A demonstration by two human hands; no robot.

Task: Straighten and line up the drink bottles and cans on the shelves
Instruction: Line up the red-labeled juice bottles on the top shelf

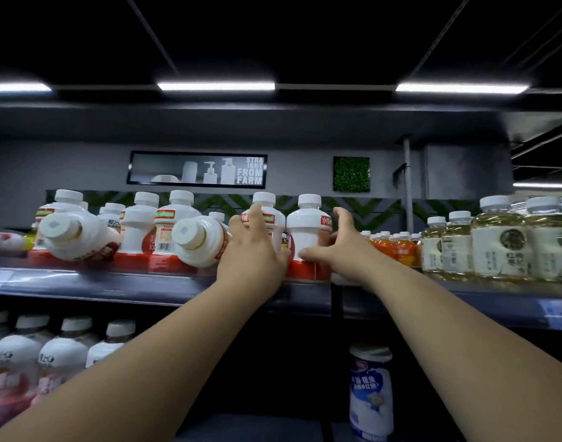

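Observation:
White-and-red drink bottles stand along the top shelf point(120, 282). Two lie tipped toward me: one at the left point(75, 236), one in the middle point(200, 240). My left hand point(254, 247) wraps an upright white-and-red bottle point(266, 215) just right of the tipped middle one. My right hand point(340, 244) grips the neighbouring upright bottle point(308, 228), thumb on its front, fingers round its right side. Both bottles stand at the shelf's front edge.
Right of my hands stand small orange-drink bottles point(397, 247) and larger yellow tea bottles point(496, 240). The shelf below holds pink-and-white bottles point(59, 355) at the left and a blue-and-white bottle point(370, 390) alone near the middle. A sign point(196, 169) hangs on the back wall.

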